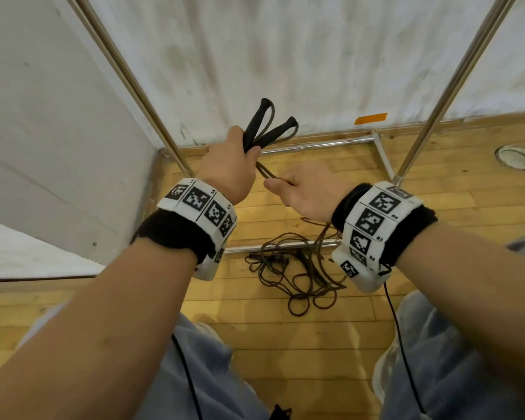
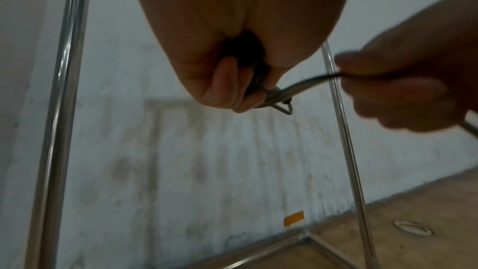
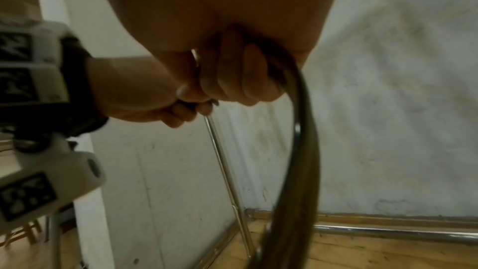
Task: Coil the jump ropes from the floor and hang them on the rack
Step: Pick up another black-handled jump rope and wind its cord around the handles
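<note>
Black webbing loops (image 1: 267, 122), two of them, stick up out of the left hand (image 1: 228, 165), whose fingers are curled tight round the gathered end of the jump rope (image 1: 297, 277). From that fist a thin doubled strand runs a short way across to the right hand (image 1: 306, 192), which pinches it between thumb and curled fingers; the two hands sit near each other, not touching. In the right wrist view the cord (image 3: 300, 150) leaves the closed fingers (image 3: 232, 81) and sweeps down in a blurred arc toward the floor. Below the hands, the bulk of the brown rope lies in a loose tangle on the wooden floor (image 1: 285, 344), across the front base bar of the metal rack (image 1: 434, 113). The rack's slanted chrome poles rise on either side of the hands before a stained white wall (image 1: 285, 56), which carries a strip of orange tape (image 1: 371, 118) near the skirting.
</note>
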